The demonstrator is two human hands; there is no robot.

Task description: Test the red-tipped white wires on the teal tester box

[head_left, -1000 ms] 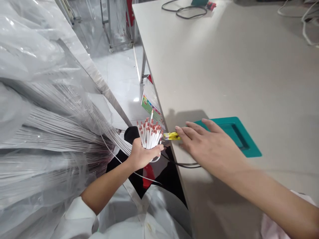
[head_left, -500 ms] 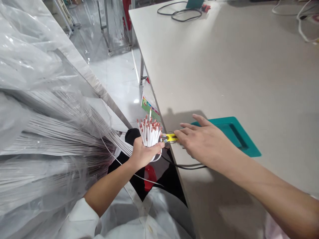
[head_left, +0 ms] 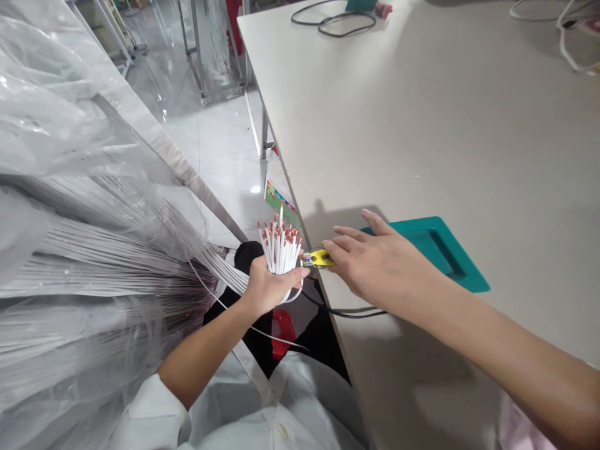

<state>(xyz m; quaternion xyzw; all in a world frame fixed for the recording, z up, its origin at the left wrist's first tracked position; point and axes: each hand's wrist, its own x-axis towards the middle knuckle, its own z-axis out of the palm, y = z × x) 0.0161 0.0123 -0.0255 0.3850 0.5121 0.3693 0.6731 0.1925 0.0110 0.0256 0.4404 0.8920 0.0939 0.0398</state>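
Note:
My left hand (head_left: 272,284) is wrapped around a bundle of white wires (head_left: 282,253) whose bare copper ends point up and away from me. One wire bends out of the bundle in a loop by my left thumb. My right hand (head_left: 375,256) grips a small yellow tool (head_left: 321,257) at the table's edge; its exact kind is unclear. The tool's metallic-looking end reaches to the side of the bundle, by my left thumb. My right thumb is hidden, and the other fingers stretch forward over a teal tray (head_left: 462,265).
A mass of white wires (head_left: 112,262) under clear plastic sheeting (head_left: 51,119) fills the left side. The pale table (head_left: 445,144) bears a black cable (head_left: 347,28) at its far end and white cables (head_left: 565,47) at far right. A wheeled rack (head_left: 201,56) stands beyond.
The yellow tool has tilted slightly in my right hand. My left hand keeps its hold on the wires, and the view has shifted a little.

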